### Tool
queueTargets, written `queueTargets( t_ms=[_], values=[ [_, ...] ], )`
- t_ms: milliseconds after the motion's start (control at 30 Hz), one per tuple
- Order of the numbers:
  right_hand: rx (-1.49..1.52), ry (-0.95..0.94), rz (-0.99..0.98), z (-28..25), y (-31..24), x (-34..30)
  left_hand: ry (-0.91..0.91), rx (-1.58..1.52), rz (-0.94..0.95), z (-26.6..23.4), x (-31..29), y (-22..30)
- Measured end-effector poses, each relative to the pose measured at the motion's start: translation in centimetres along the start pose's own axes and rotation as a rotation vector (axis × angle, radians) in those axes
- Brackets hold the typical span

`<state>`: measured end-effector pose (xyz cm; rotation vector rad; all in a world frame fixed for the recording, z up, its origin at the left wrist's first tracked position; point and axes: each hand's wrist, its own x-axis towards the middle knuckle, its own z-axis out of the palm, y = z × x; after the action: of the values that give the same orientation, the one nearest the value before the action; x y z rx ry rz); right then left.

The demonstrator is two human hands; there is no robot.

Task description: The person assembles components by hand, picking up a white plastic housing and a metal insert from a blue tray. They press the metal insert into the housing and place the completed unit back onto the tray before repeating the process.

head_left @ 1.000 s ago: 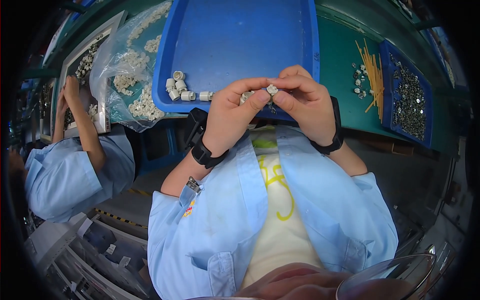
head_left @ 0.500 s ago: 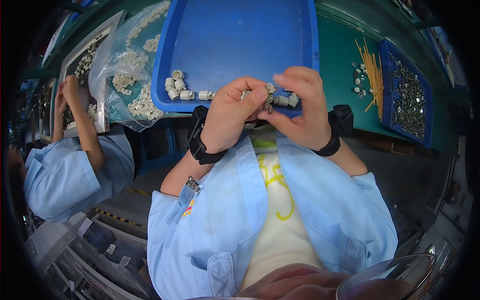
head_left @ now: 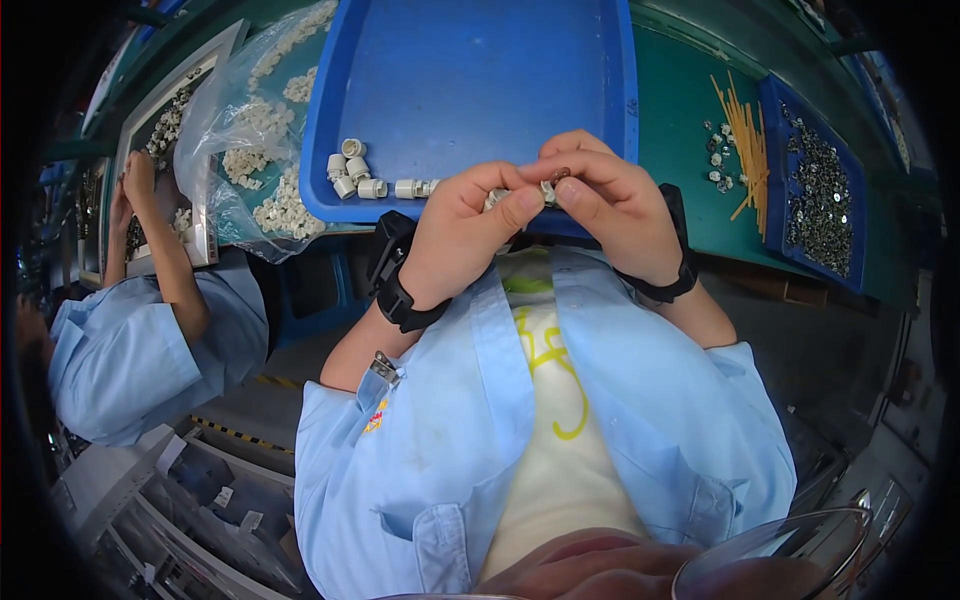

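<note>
Head view, looking down: the fingertips of both hands meet over the near edge of a blue tray [head_left: 470, 70]. The left hand [head_left: 465, 235] is curled, thumb and forefinger pinched together on a small white cap [head_left: 497, 197] that only partly shows between them. The right hand [head_left: 610, 205] is curled too, its thumb and forefinger closed on a small piece [head_left: 553, 183], pale with a dark end, held right against the left thumb tip. Whether the two pieces are joined cannot be told, as the fingers cover most of them. Each wrist carries a black band, and both forearms run back into light blue sleeves.

Just left of the hands, on the tray floor, lies a small cluster of white caps [head_left: 360, 175], a few more strung out toward the left thumb. The tray sits on a green bench [head_left: 680, 120]. Left of the tray lies a clear plastic bag [head_left: 250, 130] holding many more white pieces. Well to the right, a bundle of thin yellow sticks [head_left: 740, 135] lies on the bench beside a few small silver parts, and next to them stands a narrower blue tray [head_left: 815, 190] filled with small dark metal parts.

At the far left another person in a blue coat [head_left: 130, 340] works with a raised hand [head_left: 135, 180] at a white-framed tray.
</note>
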<state>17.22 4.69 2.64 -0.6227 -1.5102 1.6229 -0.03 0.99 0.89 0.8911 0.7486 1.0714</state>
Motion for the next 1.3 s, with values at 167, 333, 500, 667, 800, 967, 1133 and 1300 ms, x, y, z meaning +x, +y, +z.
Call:
queueTargets(
  t_ms=[167, 333, 500, 667, 800, 967, 1133, 1300],
  values=[
    [-0.257, -0.129, -0.114, -1.3, 0.5, -0.1, 0.015, 0.026, -0.051, 0.3, 0.0, 0.2],
    [-0.116, 0.005, -0.081, -0.7, 0.2, -0.4, -0.061, 0.033, 0.032, 0.5, 0.2, -0.4],
    [-0.044, 0.129, -0.091, -0.9, 0.2, -0.6, -0.075, 0.025, 0.156, 0.2, 0.4, -1.5],
    [-0.187, 0.096, -0.148, -1.3, -0.3, -0.5, -0.083, -0.027, 0.166, 0.8, 0.4, -0.9],
    [-0.301, 0.05, -0.22, -1.4, -0.5, -0.5, -0.062, -0.021, 0.142, 0.4, 0.4, -0.5],
    [-0.334, 0.06, -0.19, -0.9, -0.8, -0.8, 0.057, 0.092, 0.264, 0.5, 0.4, -0.9],
    [-0.45, 0.055, -0.226, -0.7, -0.4, -0.9, 0.114, 0.513, 0.464, 0.3, 0.3, -0.8],
    [-0.543, 0.055, -0.28, -0.6, 0.0, -1.1, 0.108, 0.701, 0.541, 0.1, 0.2, -0.7]
  ],
)
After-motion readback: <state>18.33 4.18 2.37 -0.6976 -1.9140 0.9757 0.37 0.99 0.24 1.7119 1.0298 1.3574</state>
